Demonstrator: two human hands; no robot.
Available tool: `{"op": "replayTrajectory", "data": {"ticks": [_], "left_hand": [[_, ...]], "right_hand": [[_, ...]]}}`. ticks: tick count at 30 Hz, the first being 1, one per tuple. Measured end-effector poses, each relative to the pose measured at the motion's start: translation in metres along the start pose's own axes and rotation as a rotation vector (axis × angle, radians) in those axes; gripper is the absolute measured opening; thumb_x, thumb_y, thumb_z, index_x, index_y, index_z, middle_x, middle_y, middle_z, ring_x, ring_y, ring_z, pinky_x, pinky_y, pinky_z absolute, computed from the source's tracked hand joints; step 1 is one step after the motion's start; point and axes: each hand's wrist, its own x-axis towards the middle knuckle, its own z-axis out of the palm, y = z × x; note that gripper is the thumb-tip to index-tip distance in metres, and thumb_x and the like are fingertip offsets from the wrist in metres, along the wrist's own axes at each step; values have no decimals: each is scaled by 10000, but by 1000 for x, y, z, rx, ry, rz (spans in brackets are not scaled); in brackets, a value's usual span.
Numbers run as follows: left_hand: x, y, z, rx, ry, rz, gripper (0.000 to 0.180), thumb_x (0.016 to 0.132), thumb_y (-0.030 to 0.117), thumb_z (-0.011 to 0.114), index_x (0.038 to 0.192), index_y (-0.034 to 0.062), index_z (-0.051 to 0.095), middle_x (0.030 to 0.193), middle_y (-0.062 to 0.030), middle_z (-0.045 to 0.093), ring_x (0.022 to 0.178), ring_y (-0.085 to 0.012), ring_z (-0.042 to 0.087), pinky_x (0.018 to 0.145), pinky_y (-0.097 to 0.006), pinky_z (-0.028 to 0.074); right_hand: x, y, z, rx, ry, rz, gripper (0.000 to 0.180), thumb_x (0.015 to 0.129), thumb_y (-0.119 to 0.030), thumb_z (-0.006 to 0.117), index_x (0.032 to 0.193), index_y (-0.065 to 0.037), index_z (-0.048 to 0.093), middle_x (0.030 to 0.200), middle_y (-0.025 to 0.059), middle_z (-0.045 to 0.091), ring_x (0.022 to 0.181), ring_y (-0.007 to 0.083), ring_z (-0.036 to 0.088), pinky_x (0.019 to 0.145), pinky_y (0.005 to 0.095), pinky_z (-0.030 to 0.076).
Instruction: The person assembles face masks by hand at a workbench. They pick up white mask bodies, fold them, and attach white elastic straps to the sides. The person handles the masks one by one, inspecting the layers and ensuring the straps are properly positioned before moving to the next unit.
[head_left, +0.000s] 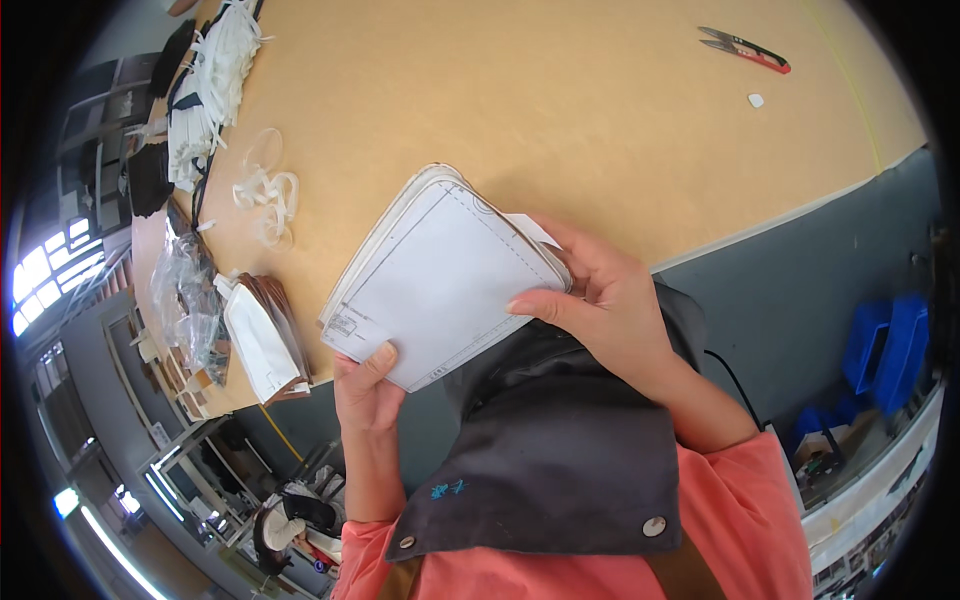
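Observation:
A thick stack of white, rounded-corner pattern sheets [440, 275] with dashed outlines is held over the near edge of a tan worktable [560, 110]. My left hand [365, 385] grips its lower corner, thumb on top. My right hand [600, 300] clasps its right edge, fingers curled over the top sheet. A small white tab sticks out by the right fingers. A dark apron covers my chest over a coral sleeve.
Red-handled thread snips [745, 48] and a small white scrap [756, 100] lie at the far right. A second stack of white and brown pieces [262, 340], clear plastic bags [185, 290], loose white loops [268, 195] and bundled white straps [215, 70] crowd the left side. Blue bins [885, 345] stand on the floor at the right.

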Motion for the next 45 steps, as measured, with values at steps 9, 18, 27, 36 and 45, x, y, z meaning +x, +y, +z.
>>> {"op": "replayTrajectory", "data": {"ticks": [9, 18, 27, 36, 45], "left_hand": [[0, 2, -3, -1, -18, 18, 670, 822, -46, 730, 1425, 1, 440, 1347, -159, 584, 1248, -303, 578, 1067, -469, 470], [0, -6, 0, -36, 29, 18, 659, 823, -63, 712, 1422, 2, 445, 1346, -160, 583, 1242, -298, 581, 1064, -461, 475], [-3, 0, 2, 24, -53, -36, 620, 809, -97, 705, 1387, -3, 498, 1298, -158, 627, 1199, -285, 617, 1023, -440, 504], [-9, 3, 4, 115, -129, -28, 573, 802, -117, 698, 1344, -9, 545, 1277, -140, 650, 1187, -250, 627, 1017, -394, 497], [-6, 15, 4, 177, -196, -64, 499, 830, -102, 697, 1308, -16, 582, 1237, -114, 675, 1145, -211, 640, 1004, -367, 498]], "right_hand": [[-3, -2, -5, -258, -54, -46, 360, 930, -97, 712, 1251, 54, 650, 961, 114, 752, 870, 71, 668, 759, 236, 534], [-1, 20, -10, -814, 115, -695, 436, 854, -50, 778, 1262, 35, 650, 926, 191, 737, 796, 137, 716, 703, 307, 580], [8, -1, -11, -47, -109, -38, 676, 869, -64, 777, 1445, 67, 447, 1440, 166, 536, 1306, 236, 544, 1022, 319, 494], [17, -17, -8, -69, -201, 165, 363, 934, -63, 692, 1270, 58, 628, 1117, 84, 714, 1017, 115, 643, 873, 262, 518], [5, -2, -11, -182, -113, -9, 394, 929, -63, 700, 1301, 37, 617, 1195, 80, 693, 1088, 119, 628, 912, 256, 497]]}}
